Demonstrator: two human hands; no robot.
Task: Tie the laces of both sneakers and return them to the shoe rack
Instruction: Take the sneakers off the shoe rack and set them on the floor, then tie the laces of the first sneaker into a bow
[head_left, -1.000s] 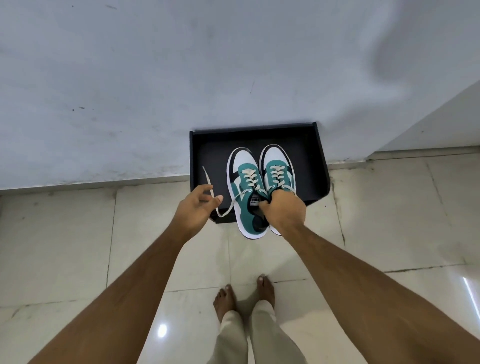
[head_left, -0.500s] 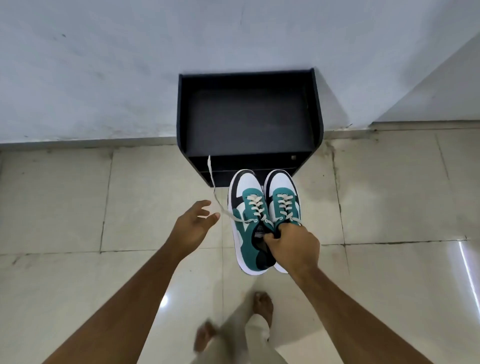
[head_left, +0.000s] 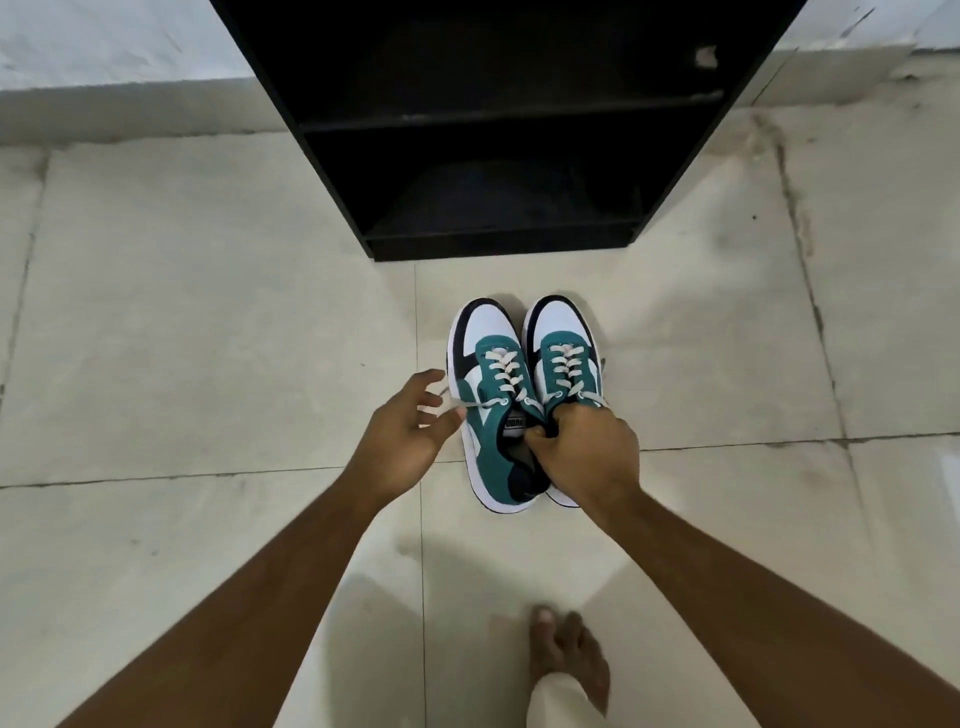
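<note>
Two green, white and black sneakers sit side by side, toes toward the rack: the left sneaker (head_left: 491, 400) and the right sneaker (head_left: 563, 348). Both rest low on the tiled floor, or just above it; I cannot tell which. My right hand (head_left: 584, 452) grips both by their inner collars at the heel end. My left hand (head_left: 410, 431) hovers beside the left sneaker with fingers spread, near a loose cream lace (head_left: 470, 405) that trails off its side. The black shoe rack (head_left: 498, 130) stands against the wall just beyond the toes.
Pale floor tiles (head_left: 208, 338) with dark grout lines surround the rack. My bare foot (head_left: 566, 660) and a light trouser leg show at the bottom. A white wall (head_left: 104, 41) runs behind the rack.
My right hand has carried the sneakers off the rack's top and down to floor level in front of it. My view dropped closer. The left hand let the lace go slack.
</note>
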